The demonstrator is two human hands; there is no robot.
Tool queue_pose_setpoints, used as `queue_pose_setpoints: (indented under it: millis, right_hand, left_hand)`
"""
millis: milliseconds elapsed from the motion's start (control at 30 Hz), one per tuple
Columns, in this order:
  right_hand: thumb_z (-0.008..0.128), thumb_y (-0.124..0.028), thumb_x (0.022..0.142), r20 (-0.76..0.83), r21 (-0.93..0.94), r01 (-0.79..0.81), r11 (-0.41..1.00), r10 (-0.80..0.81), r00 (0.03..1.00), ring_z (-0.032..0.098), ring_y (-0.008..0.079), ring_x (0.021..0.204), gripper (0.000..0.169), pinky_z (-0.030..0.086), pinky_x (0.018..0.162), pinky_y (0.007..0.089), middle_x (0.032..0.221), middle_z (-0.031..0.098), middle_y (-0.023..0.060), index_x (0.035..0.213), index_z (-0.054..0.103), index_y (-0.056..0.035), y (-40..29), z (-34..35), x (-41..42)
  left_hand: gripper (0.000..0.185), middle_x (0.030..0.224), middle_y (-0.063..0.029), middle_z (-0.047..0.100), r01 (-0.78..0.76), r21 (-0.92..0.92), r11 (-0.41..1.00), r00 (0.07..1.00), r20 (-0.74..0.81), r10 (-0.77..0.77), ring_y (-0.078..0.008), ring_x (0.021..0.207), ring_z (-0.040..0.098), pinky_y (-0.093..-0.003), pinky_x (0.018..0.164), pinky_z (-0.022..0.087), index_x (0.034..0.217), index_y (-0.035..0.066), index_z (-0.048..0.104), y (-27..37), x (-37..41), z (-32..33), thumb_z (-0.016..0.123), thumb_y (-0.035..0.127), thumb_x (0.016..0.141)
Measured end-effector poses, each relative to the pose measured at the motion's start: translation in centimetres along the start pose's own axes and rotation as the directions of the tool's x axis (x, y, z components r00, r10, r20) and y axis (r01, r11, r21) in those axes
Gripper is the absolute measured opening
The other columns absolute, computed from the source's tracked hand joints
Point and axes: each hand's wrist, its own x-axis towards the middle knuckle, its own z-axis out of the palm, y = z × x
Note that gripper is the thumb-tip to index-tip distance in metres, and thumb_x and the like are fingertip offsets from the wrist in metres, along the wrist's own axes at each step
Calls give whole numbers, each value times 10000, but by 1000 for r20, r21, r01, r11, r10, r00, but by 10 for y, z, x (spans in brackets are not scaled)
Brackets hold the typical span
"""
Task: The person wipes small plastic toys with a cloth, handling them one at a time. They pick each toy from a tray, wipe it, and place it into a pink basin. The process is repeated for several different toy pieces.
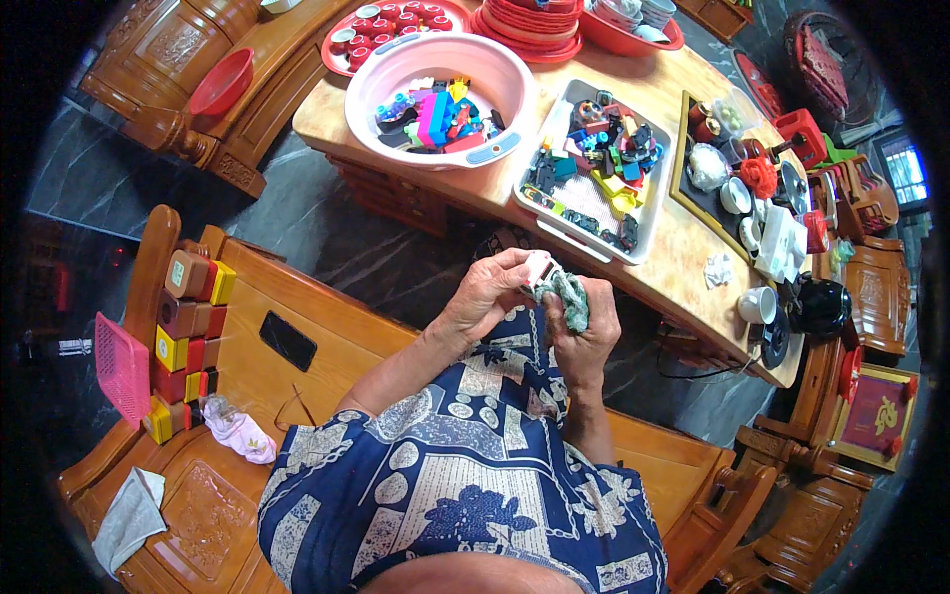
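Observation:
My left hand (486,289) grips a small white and red toy (536,269), its exact kind hard to tell, above my lap. Bunched in my right hand (590,319) is a green cloth (571,297), which touches the toy. Beyond my hands, on the wooden table, a gray-white tray (531,200) holds toy cars and loose building blocks (610,185). To its left stands a pink-white basin (512,82) with more blocks (438,119) and small toys inside.
Red cups on a red tray (326,56) and stacked red plates (528,30) stand at the table's far side. At right are a framed tray (677,174) and a white mug (757,305). A phone (288,340) and stacked boxes (171,354) rest on the bench at left.

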Motion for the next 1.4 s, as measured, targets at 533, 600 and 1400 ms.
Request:
queue_pose_setpoints:
  millis: [533,600,1400]
  right_hand:
    - [724,-98,800,-86,10,-111,994,112,990,606,265,759,204,486,694,347,844,592,117,952,621,-9,21,4,11]
    - [725,-89,798,-97,32,-143,989,146,985,611,243,756,199,485,698,331,839,597,109,948,625,-6,23,4,13]
    - [742,-111,789,35,65,-58,996,56,998,607,199,739,227,487,673,295,828,599,79,951,612,-20,5,2,4]
  left_hand:
    - [342,1007,-48,641,19,107,994,1000,12,-20,-98,857,630,-238,707,549,1157,-5,569,-3,-2,-3,655,201,897]
    - [344,1010,-50,637,17,104,994,999,27,-20,-98,870,627,-238,714,549,1154,-4,568,-3,-2,-2,661,198,892]
    - [334,1058,-59,634,-81,61,995,996,-29,82,-119,951,614,-278,814,528,1172,7,566,0,1,3,663,163,892]
